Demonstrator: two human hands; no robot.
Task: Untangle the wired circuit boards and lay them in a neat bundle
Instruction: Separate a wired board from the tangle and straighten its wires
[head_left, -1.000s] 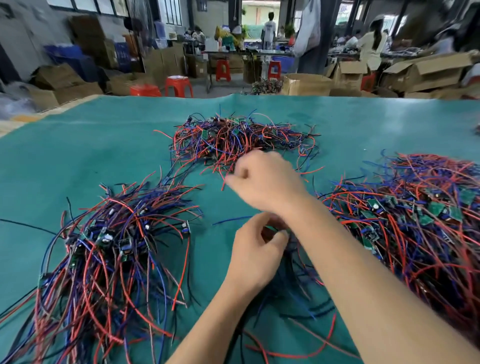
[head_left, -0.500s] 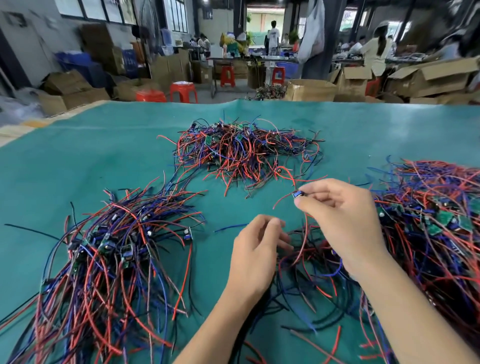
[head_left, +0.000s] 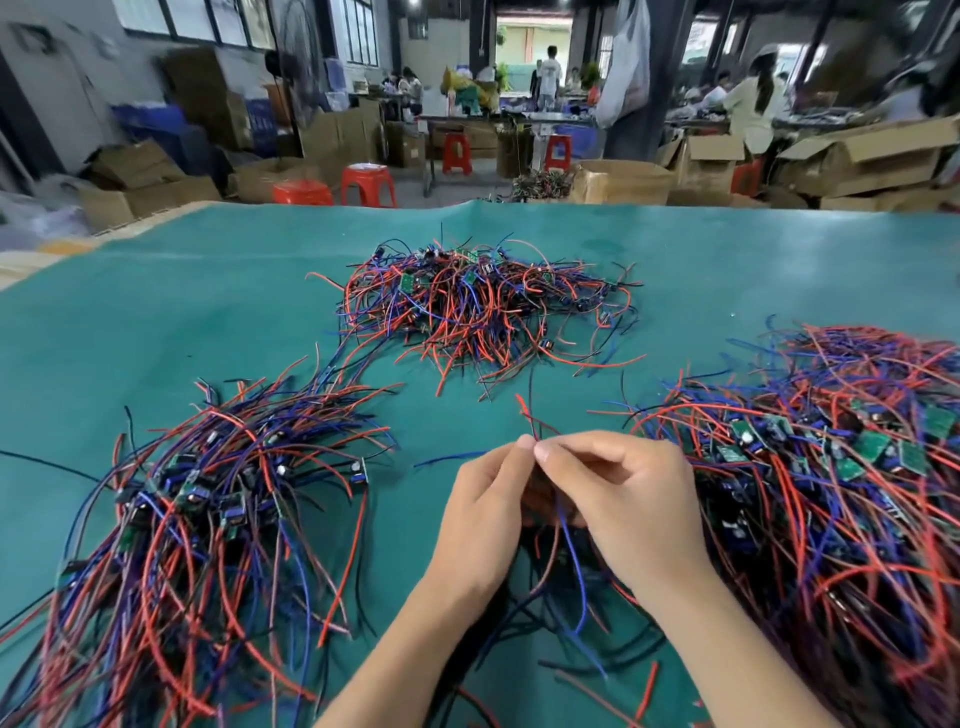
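Between the two hands, at the fingertips: a pinch on a few thin wires (head_left: 535, 423), red and dark ends poking up just above the nails. Left hand (head_left: 485, 512) curled, thumb and forefinger pressed together on the strands; right hand (head_left: 626, 501) likewise curled, its forefinger tip touching the left one, pinching the same wires. Below the grip, blue, red and black leads (head_left: 569, 561) trailing down between the wrists onto the green mat (head_left: 156, 312); any circuit board on this set hidden behind the palms, cannot tell. Just left of the grip, a single blue wire (head_left: 447, 460) lying flat on the mat. Farther left, a combed bundle of wired circuit boards (head_left: 208, 499), small boards gathered near its middle, wires fanned toward the near edge. Right of the grip, close beside the right wrist, a large tangled heap (head_left: 831, 493) with green boards showing on top. Beyond the grip, well apart, a third tangled pile (head_left: 483, 306). Past the mat's far edge, red stools (head_left: 368, 184), cardboard boxes (head_left: 621, 182), and blurred people at workbenches.
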